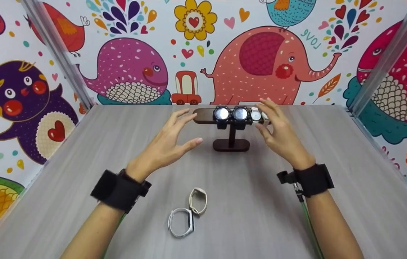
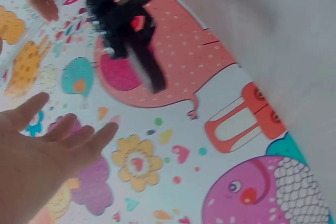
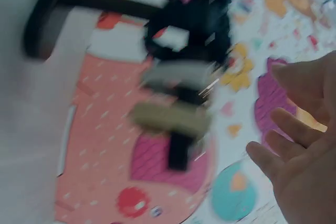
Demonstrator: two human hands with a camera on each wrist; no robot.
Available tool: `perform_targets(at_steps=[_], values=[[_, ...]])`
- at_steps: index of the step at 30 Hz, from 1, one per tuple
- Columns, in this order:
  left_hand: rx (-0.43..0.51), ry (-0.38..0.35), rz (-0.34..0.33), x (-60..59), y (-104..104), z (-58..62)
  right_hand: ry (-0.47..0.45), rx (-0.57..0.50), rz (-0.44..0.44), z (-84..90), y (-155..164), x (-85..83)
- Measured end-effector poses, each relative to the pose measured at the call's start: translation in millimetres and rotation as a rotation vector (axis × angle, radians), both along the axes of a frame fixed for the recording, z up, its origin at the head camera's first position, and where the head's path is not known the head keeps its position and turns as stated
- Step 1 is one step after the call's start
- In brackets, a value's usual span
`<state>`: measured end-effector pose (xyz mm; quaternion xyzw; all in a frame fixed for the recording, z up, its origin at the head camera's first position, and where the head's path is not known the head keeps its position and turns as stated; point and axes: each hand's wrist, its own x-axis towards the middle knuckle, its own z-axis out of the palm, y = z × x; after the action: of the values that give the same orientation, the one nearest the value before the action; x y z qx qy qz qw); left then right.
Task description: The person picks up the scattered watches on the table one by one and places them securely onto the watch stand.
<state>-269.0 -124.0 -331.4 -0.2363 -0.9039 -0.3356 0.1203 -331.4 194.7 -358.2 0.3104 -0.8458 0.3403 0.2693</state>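
Both hands, left hand (image 1: 167,144) and right hand (image 1: 279,133), spread open, empty, flanking the watch stand (image 1: 231,144) with watches (image 1: 230,114).

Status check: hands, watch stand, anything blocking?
Left hand open, off the stand. Right hand open at watch stand right end. Four watches on bar. Two loose bands nearer, not blocking.
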Motion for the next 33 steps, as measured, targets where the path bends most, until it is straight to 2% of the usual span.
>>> perform_targets(at_steps=[3, 8, 12, 15, 19, 23, 26, 30, 33], values=[[0.006, 0.028, 0.010, 23.5, -7, 7.1, 0.062, 0.053, 0.058, 5.7, -13, 14.6], [-0.001, 0.064, 0.013, 48.6, -15, -0.2, 0.156, 0.122, 0.161, 4.8, -34, 32.4], [0.026, 0.068, 0.005, 57.5, -23, -18.5, 0.203, 0.179, 0.255, -1.5, -57, 48.7], [0.029, 0.027, -0.023, 64.8, -28, -40.6, 0.181, 0.311, 0.334, -11.3, -76, 64.0], [-0.016, -0.042, -0.062, 72.5, -27, -68.4, 0.060, 0.528, 0.392, -31.3, -94, 76.9], [-0.101, -0.087, -0.085, 72.3, -17, -84.0, -0.063, 0.651, 0.411, -53.7, -100, 74.4], [-0.174, -0.089, -0.111, 73.0, -11, -92.7, -0.171, 0.675, 0.467, -69.2, -106, 69.4], [-0.259, -0.054, -0.125, 70.8, -4, -99.1, -0.333, 0.635, 0.544, -82.4, -109, 61.3], [-0.289, -0.043, -0.128, 69.0, -2, -100.7, -0.378, 0.603, 0.578, -87.0, -110, 56.1]])
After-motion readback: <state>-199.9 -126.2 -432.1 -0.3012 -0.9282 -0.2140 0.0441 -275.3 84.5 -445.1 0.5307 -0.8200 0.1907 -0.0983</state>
